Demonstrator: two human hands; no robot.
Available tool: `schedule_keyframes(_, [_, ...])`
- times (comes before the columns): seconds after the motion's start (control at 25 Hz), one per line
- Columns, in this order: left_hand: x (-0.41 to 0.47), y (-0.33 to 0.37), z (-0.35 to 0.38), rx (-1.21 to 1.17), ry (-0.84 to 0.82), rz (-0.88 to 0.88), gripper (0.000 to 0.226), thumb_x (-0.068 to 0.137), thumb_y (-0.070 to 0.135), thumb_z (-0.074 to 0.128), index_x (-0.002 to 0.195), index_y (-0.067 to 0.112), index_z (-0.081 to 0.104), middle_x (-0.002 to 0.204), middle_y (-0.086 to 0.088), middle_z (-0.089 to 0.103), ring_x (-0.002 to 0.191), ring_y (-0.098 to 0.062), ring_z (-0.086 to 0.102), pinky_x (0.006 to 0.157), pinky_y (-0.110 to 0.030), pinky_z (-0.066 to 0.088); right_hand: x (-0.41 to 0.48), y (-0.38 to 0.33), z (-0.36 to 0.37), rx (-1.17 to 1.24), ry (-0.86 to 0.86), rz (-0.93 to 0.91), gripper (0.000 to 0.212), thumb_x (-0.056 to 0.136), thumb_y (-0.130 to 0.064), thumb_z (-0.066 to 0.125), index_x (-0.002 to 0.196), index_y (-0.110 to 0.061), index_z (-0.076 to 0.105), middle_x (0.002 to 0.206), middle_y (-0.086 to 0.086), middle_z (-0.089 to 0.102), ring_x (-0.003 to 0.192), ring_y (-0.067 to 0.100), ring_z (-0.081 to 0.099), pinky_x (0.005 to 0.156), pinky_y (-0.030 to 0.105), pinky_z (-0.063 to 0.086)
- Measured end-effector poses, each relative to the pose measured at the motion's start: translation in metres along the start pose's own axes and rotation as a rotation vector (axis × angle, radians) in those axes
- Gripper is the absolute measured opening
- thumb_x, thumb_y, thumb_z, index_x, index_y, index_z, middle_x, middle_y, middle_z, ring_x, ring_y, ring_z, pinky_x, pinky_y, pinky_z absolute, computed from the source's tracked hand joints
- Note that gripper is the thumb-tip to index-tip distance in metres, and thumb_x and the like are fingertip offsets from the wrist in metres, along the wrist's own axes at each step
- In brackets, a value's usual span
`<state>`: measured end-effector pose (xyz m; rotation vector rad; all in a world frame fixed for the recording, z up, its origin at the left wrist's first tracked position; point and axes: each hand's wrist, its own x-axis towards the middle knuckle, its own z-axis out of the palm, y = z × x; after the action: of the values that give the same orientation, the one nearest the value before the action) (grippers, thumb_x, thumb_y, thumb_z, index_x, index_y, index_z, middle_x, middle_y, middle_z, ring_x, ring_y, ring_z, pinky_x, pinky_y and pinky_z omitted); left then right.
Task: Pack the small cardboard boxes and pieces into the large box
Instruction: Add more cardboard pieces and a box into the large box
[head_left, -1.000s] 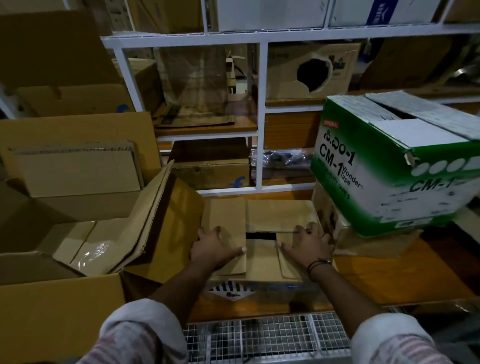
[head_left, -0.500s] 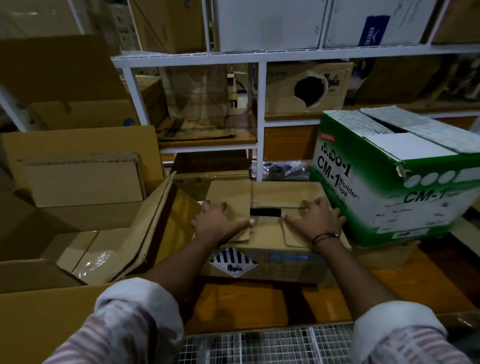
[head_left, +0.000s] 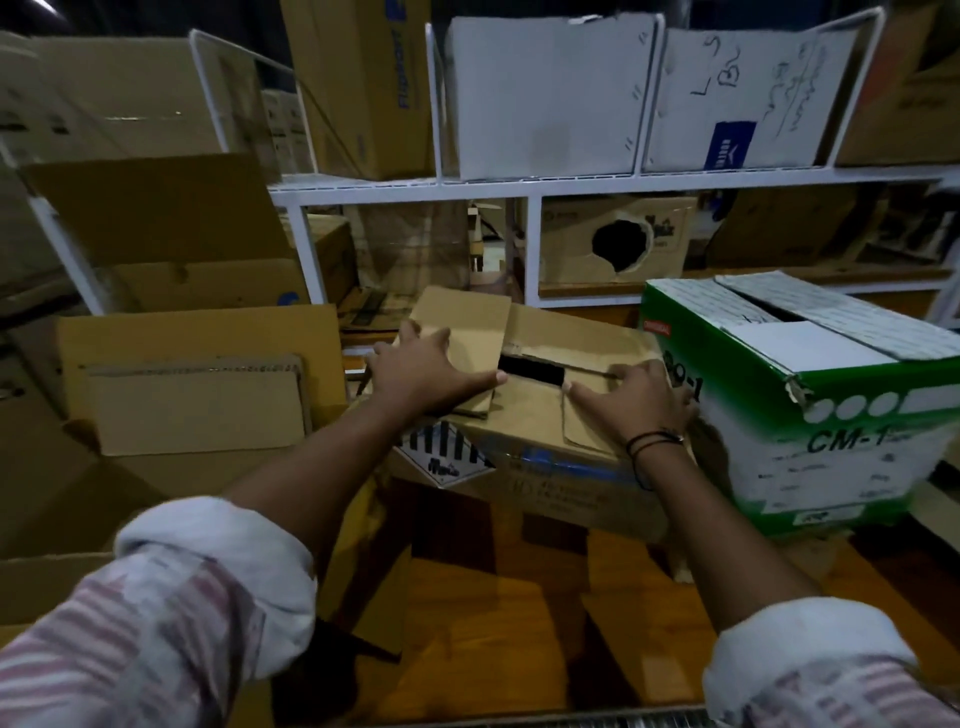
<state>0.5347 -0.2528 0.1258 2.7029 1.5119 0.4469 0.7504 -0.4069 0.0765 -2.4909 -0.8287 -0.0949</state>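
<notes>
Left hand lies flat on the small box, fingers spread and straight, palm pressing the left top flap, thumb pointing right toward the gap. Right hand is also flat and spread, pressing the right flap, thumb tip at the gap's right end. Its fingertips reach the box's right edge; cannot tell if they curl over it. Black bands on the right wrist. Striped sleeves rolled up on both arms.

Small box is brown, centre frame, top tilted a bit, flaps not fully closed, dark slot between them. A striped diamond label sits on its near face. Cannot tell whether its base rests on the table or is just off it.

Green box stands just beside it on the right, its top flaps partly open.

Large box is at the left, open, with flat cardboard pieces standing inside; the small box's left edge is near its right wall.

Behind is a white shelf: a holed box on the lower level, white boxes on top.
</notes>
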Motion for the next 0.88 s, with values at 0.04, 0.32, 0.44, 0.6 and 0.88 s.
schedule_keyframes(0.04, [0.003,-0.006,-0.013,0.017,0.020,0.007,0.129,0.053,0.110,0.032,0.158,0.034,0.034,0.166,-0.018,0.019,0.140,-0.054,0.034,0.112,-0.063,0.029,-0.001,-0.011,-0.004,0.018,0.009,-0.002,0.088,0.068,-0.091,0.055,0.131,-0.030,0.065,0.142,0.009,0.046,0.128,0.047,0.043,0.106,0.056,0.032])
schedule_keyframes(0.32, [0.010,-0.097,-0.091,0.080,0.105,-0.002,0.131,0.052,0.111,0.030,0.157,0.034,0.036,0.167,-0.019,0.018,0.141,-0.055,0.034,0.114,-0.070,0.021,-0.025,-0.114,-0.008,0.141,0.065,-0.085,0.092,0.063,-0.094,0.052,0.129,-0.031,0.066,0.142,0.005,0.046,0.123,0.045,0.045,0.102,0.054,0.039])
schedule_keyframes(0.44, [0.005,-0.163,-0.108,0.063,0.127,-0.027,0.131,0.051,0.112,0.028,0.157,0.035,0.036,0.166,-0.018,0.019,0.140,-0.056,0.034,0.115,-0.071,0.020,-0.052,-0.175,0.001,0.155,0.080,-0.128,0.089,0.066,-0.091,0.056,0.130,-0.029,0.064,0.144,0.005,0.045,0.124,0.045,0.044,0.102,0.053,0.038])
schedule_keyframes(0.6, [-0.002,-0.274,-0.121,0.067,0.143,-0.050,0.129,0.053,0.111,0.027,0.156,0.034,0.038,0.163,-0.018,0.024,0.136,-0.054,0.040,0.113,-0.070,0.026,-0.094,-0.270,0.033,0.170,0.077,-0.179,0.090,0.066,-0.091,0.055,0.130,-0.028,0.064,0.141,0.006,0.049,0.125,0.045,0.044,0.103,0.055,0.037])
schedule_keyframes(0.88, [-0.016,-0.446,-0.142,0.110,0.157,-0.064,0.126,0.057,0.109,0.024,0.156,0.032,0.039,0.163,-0.019,0.026,0.137,-0.048,0.043,0.112,-0.067,0.028,-0.173,-0.418,0.092,0.108,0.044,-0.213,0.091,0.067,-0.092,0.053,0.132,-0.029,0.063,0.141,0.006,0.049,0.128,0.046,0.043,0.102,0.056,0.037])
